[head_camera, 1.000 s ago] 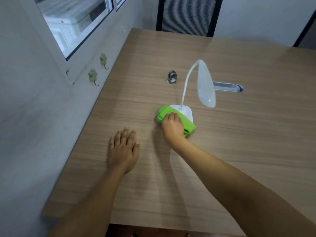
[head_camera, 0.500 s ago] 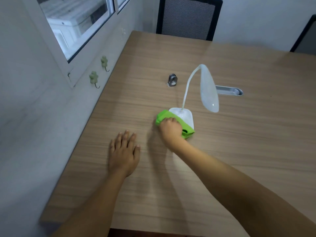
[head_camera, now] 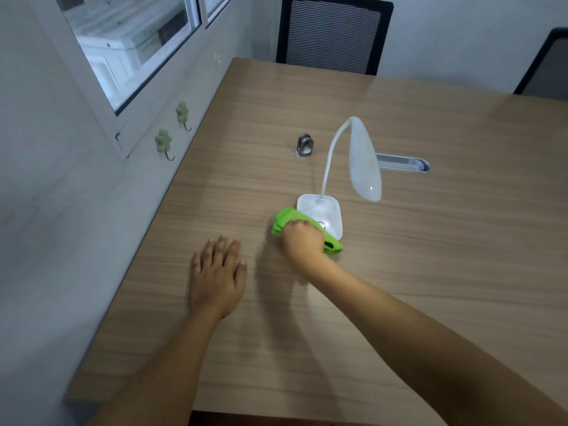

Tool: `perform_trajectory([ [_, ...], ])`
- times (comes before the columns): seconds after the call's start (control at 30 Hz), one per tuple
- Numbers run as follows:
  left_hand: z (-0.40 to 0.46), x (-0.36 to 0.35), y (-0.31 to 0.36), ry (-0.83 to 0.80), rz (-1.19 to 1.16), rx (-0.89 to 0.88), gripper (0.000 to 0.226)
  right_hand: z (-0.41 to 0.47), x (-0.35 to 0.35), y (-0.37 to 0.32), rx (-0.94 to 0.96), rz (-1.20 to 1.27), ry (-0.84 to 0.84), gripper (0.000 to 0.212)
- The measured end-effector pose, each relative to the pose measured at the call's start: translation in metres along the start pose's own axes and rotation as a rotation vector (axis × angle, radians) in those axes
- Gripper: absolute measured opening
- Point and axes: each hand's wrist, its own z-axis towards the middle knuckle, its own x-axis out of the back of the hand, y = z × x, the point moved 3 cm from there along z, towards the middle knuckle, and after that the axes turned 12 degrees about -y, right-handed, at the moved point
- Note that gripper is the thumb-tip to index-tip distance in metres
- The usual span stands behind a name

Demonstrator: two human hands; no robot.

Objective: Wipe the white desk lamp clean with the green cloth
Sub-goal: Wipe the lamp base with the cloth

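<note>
The white desk lamp stands on the wooden table, its thin neck curving up to a drooping oval head at the right. My right hand grips the bunched green cloth and presses it on the near left corner of the lamp's square base. The cloth spills out on both sides of my fist. My left hand lies flat on the table, fingers spread, a short way left of the cloth, holding nothing.
A small metal clip-like object sits behind the lamp. A metal cable slot is set into the wooden table at the right. Wall with two green hooks runs along the left edge. A black chair stands at the far end.
My right hand has drawn the cloth back toward me across the lamp base, uncovering more of the white base. My left hand stays flat in place.
</note>
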Motion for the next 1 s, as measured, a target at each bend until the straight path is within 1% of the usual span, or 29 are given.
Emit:
perform_trajectory([
  [0.1,-0.001,0.000,0.000,0.001,0.007,-0.001,0.060,-0.008,0.014,-0.008,0.023,0.030,-0.007,0.031],
  [0.17,-0.001,0.001,0.000,-0.008,0.008,0.000,0.060,0.005,0.028,-0.006,-0.004,0.026,0.040,0.031],
  [0.23,0.000,0.000,0.000,-0.014,0.004,0.006,0.061,0.025,0.037,-0.002,-0.071,0.029,0.061,0.031],
  [0.3,0.000,0.000,0.000,-0.009,0.004,0.009,0.062,0.042,0.037,-0.001,-0.130,0.021,0.009,0.033],
  [0.37,0.000,0.000,-0.001,0.000,0.016,0.003,0.060,0.049,0.029,-0.008,-0.149,-0.006,-0.049,0.034],
  [0.43,0.000,0.000,-0.001,0.010,0.028,0.000,0.057,0.052,0.020,-0.021,-0.130,-0.022,-0.072,0.033],
  [0.57,0.000,0.000,-0.001,-0.020,0.018,0.004,0.058,0.051,0.028,-0.040,-0.026,0.103,-0.063,0.032],
  [0.6,0.001,0.000,-0.001,-0.024,0.010,0.008,0.059,0.052,0.034,-0.039,-0.020,0.127,-0.052,0.033],
  [0.7,0.000,0.001,0.001,-0.019,0.023,0.001,0.059,0.058,0.051,-0.022,-0.099,0.147,-0.024,0.036],
  [0.8,0.000,0.002,0.000,0.004,0.026,0.001,0.056,0.056,0.048,-0.006,-0.151,0.088,-0.041,0.034],
  [0.9,0.001,0.002,0.000,0.011,0.026,-0.001,0.056,0.045,0.031,-0.015,-0.093,0.060,-0.058,0.031],
  [1.0,0.001,0.002,0.000,0.014,0.036,-0.010,0.057,0.027,0.025,-0.022,0.008,0.137,-0.048,0.030],
])
